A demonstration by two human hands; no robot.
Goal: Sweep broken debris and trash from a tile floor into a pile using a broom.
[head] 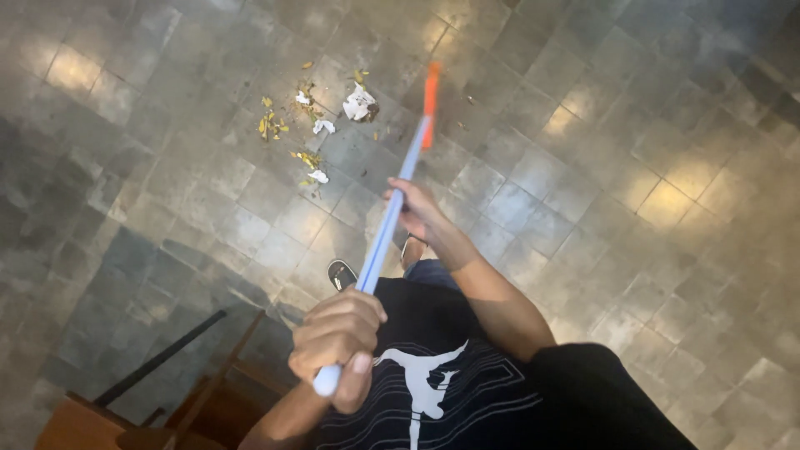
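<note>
Both hands clamped on a slim blue broom handle (385,233) slanting over a tiled floor (633,167).

Nearest, left hand (337,337) fisted tight round the rounded white end; farther along, right hand (417,212) wrapped about the smooth mid-shaft. Beyond, blurred orange tip (430,104), then scattered white paper scraps (358,104) and yellow leaf litter (271,125) on glossy grey square tiles.

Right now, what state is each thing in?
broom handle: tilted, lower end over the floor, gripped by both hands
left hand: closed round the handle's top end
right hand: closed round it further down
litter pile: scattered on the tiled floor
</note>
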